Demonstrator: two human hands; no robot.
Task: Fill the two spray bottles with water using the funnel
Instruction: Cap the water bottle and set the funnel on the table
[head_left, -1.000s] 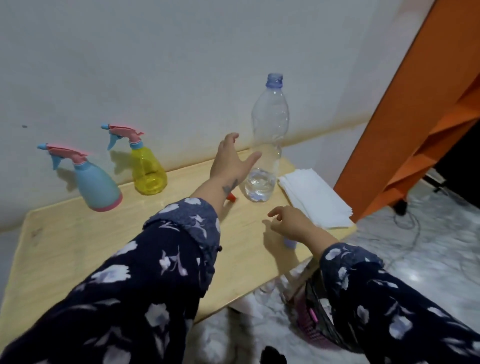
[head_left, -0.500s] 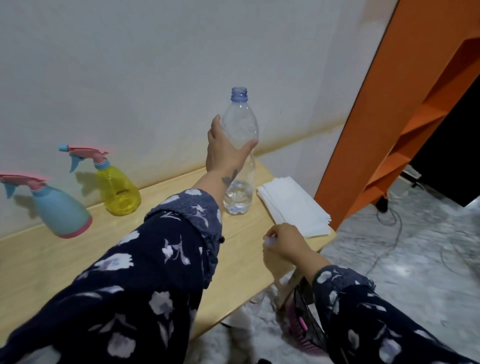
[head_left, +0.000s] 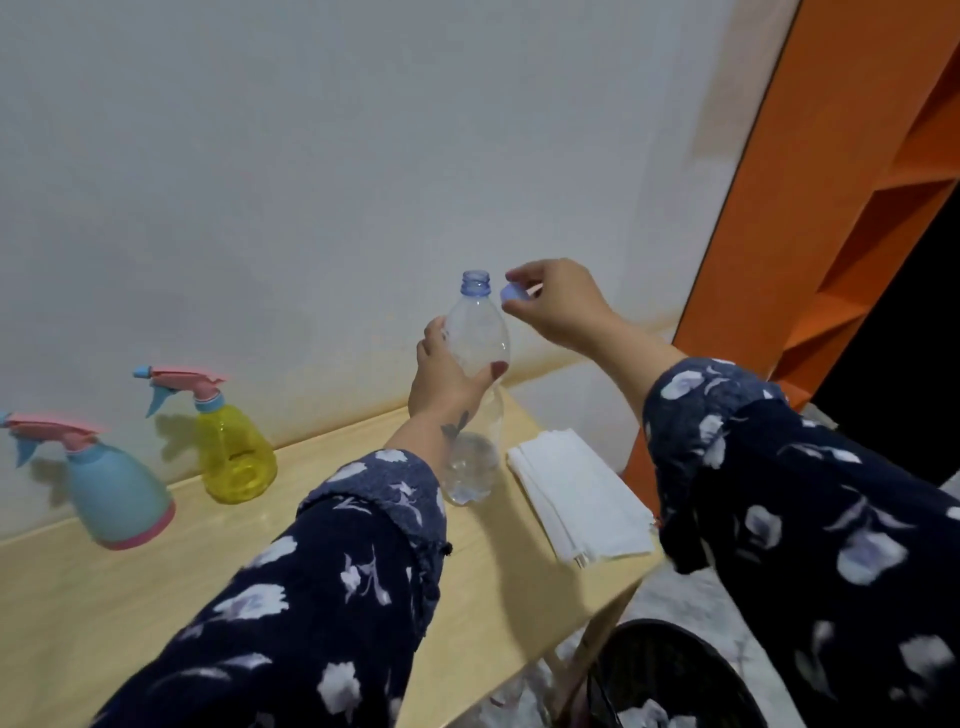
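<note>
A clear plastic water bottle (head_left: 478, 332) with a little water at its bottom stands on the wooden table (head_left: 156, 587); its neck is uncapped. My left hand (head_left: 441, 379) grips the bottle around its middle. My right hand (head_left: 556, 306) pinches a pale blue cap (head_left: 511, 294) just right of the bottle's mouth. A yellow spray bottle (head_left: 234, 452) and a blue spray bottle (head_left: 117, 499), both with pink trigger heads, stand at the back left by the wall. No funnel shows in this view.
A stack of white paper napkins (head_left: 576, 499) lies at the table's right end. An orange shelf unit (head_left: 831, 208) rises to the right. A dark bin (head_left: 670, 675) sits on the marble floor below the table's front edge.
My right hand rose from the table's front edge to beside the bottle's mouth, carrying the cap. My left hand kept its grip on the bottle. The camera turned slightly.
</note>
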